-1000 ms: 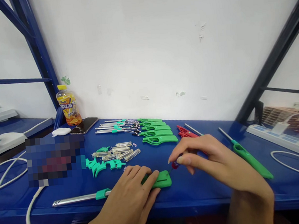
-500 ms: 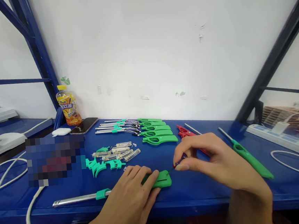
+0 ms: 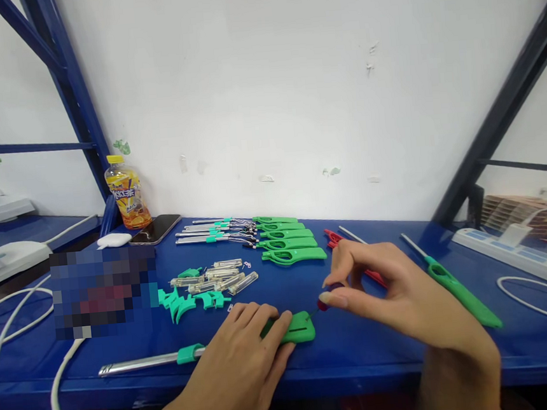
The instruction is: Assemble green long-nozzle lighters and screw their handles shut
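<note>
My left hand (image 3: pixel 252 347) is closed over a green long-reach lighter (image 3: pixel 299 328), pressing it on the blue table. Its silver tube (image 3: pixel 139 365) with a teal collar (image 3: pixel 189 354) points left, and the middle of its body is hidden under my fingers. My right hand (image 3: pixel 381 291) pinches the dark red handle of a small screwdriver (image 3: pixel 322 304). The screwdriver's thin shaft slants down to the right end of the lighter body, beside a dark slot. Whether the tip sits inside a hole is too small to tell.
Behind my hands lie teal plastic pieces (image 3: pixel 179 304), clear fuel tanks (image 3: pixel 229 279), silver tubes with wires (image 3: pixel 199 233) and green lighter shells (image 3: pixel 293 254). A red lighter (image 3: pixel 332 237), another green lighter (image 3: pixel 466 295) and a power strip (image 3: pixel 522 256) are to the right. A bottle (image 3: pixel 128 195) and phone (image 3: pixel 155 229) stand left.
My right fingers have shifted slightly on the screwdriver handle, so more of its red part shows. The lighter stays under my left hand, and the whole view has moved a little.
</note>
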Available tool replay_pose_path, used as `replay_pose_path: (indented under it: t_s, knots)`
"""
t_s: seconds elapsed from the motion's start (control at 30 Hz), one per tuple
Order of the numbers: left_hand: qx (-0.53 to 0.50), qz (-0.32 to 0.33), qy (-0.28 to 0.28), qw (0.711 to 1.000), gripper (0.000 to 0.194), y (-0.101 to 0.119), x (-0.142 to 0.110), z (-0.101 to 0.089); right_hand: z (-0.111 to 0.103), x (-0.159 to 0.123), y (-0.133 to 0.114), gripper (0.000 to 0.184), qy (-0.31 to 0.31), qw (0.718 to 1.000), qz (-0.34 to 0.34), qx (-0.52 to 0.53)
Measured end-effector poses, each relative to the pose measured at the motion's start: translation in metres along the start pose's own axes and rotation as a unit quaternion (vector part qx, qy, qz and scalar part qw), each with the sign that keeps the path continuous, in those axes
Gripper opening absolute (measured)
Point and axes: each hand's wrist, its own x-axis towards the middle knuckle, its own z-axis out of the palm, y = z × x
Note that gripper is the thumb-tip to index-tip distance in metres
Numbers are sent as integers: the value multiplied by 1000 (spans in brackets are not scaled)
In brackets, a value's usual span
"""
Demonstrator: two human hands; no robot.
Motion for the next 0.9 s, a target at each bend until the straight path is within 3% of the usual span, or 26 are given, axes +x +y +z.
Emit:
replay_pose_path:
  t_s: [0.27, 0.5, 0.73, 0.9]
  knots:
    - [0, 3, 10, 1000, 34, -2, 2, 1, 0, 1, 0, 6, -28, 999, -30, 23]
    - [-3, 3, 12, 1000, 32, 0, 1, 0, -3, 0, -3, 27, -22, 998, -42, 36]
    - [11, 7, 16, 1000, 32, -1, 1, 2, -2, -2, 0, 16, 13, 1000, -18, 8]
    - [5, 8, 18, 1000, 34, 0, 0, 2, -3, -2, -1, 10, -2, 999, -34, 11]
